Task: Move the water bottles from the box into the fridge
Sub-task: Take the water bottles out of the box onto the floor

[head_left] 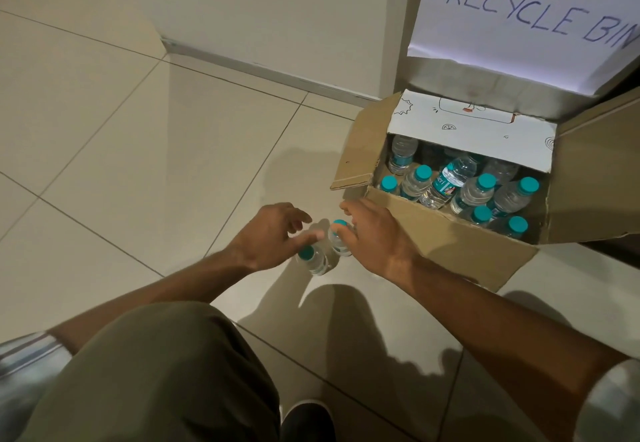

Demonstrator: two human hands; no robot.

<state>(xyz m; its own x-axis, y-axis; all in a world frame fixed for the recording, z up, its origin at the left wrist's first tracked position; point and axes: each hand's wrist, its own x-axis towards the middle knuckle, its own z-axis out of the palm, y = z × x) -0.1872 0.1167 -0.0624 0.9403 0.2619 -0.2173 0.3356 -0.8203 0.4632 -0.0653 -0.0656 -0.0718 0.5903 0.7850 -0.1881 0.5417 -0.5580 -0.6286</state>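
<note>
two bottles standing on floor beside box (staged for carrying, I'd guess) | left hand fingers spread, right hand curling around one | rest inside box

Large pale floor tiles with thin dark grout lines fill the view, glossy and catching soft shadows at six o'clock. A plain cream wall runs across twelve o'clock, meeting the floor at a light skirting strip. At one o'clock, a white paper sign reads "RECYCLE BIN" in handwritten blue.
</note>
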